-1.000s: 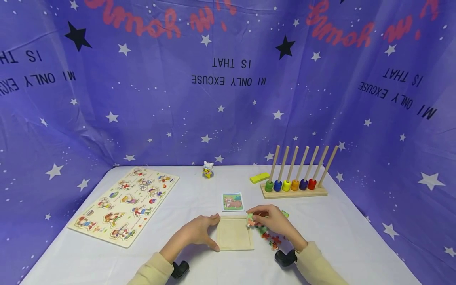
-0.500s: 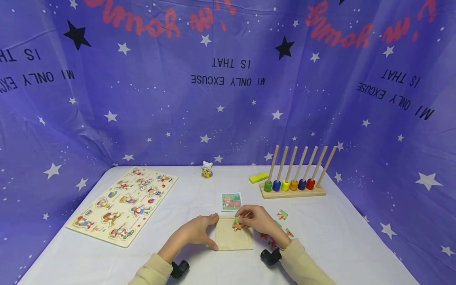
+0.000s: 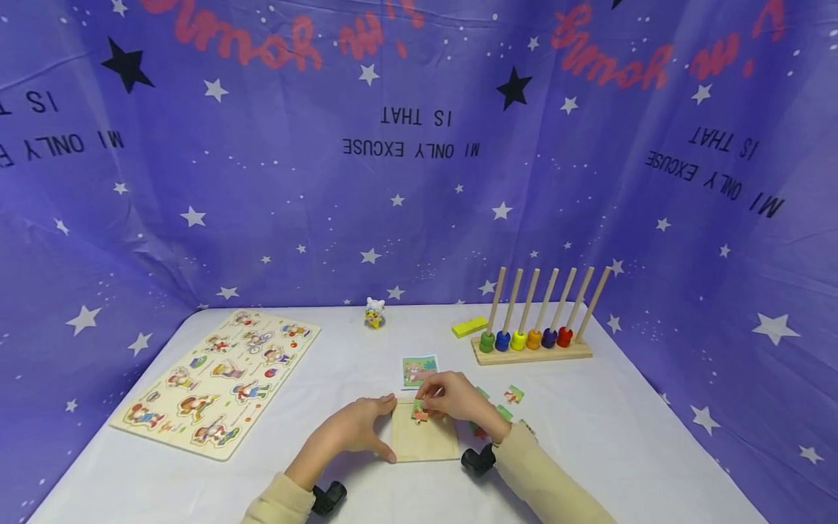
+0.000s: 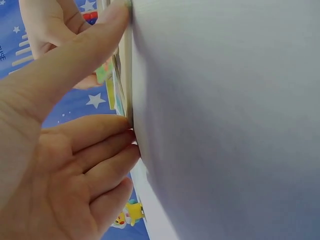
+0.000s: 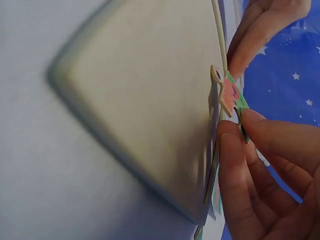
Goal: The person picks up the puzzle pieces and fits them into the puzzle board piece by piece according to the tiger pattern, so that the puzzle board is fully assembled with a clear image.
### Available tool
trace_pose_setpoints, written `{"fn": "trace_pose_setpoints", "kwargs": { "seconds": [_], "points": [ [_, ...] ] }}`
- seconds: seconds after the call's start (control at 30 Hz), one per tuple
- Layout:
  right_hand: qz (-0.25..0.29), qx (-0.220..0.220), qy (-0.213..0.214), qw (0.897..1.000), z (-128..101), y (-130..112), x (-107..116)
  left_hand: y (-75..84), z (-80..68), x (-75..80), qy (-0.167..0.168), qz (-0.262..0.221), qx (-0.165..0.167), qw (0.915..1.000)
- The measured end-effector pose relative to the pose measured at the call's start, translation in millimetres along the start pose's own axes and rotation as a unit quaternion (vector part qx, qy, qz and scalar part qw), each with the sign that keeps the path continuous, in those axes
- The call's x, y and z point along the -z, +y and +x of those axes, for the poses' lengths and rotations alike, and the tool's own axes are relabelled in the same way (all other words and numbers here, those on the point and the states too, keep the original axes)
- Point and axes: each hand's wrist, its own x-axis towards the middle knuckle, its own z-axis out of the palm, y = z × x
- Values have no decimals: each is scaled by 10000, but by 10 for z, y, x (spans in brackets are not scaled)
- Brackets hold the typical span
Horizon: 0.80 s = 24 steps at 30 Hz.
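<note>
One green-and-red jigsaw piece [image 3: 420, 412] is pinched by the right hand's fingers over the far left of one square pale wooden tray [image 3: 425, 442]; the left hand [image 3: 353, 428], thumb and fingers apart, touches its left edge.

I see the right hand [image 5: 260, 182] pinching 1 green-and-pink puzzle piece [image 5: 230, 95] at its fingertips, just by the far edge of a pale wooden tray [image 5: 135, 110]. Behind that edge shows the left hand [image 5: 265, 32]. The tray's blurred nearest corner juts over the white worktop [image 5: 40, 175].
</note>
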Motion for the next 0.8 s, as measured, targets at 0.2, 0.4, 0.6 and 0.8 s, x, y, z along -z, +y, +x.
{"fn": "trace_pose_setpoints", "kwargs": {
  "seconds": [0.2, 0.4, 0.6, 0.8],
  "points": [
    [65, -170, -111, 9998, 93, -37, -92, -26, -10, -7, -37, -50, -35, 10000],
    [-112, -159, -182, 9996, 172, -56, -145, -40, -16, -5, -6, -47, -140, 9999],
    [-38, -281, -141, 9995, 192, -60, -174, -49, -10, -11, 50, -45, -279, 9996],
    [-168, -79, -58, 9998, 167, -53, -146, -56, 0, -22, 86, -17, -276, 9996]
  ]
}}
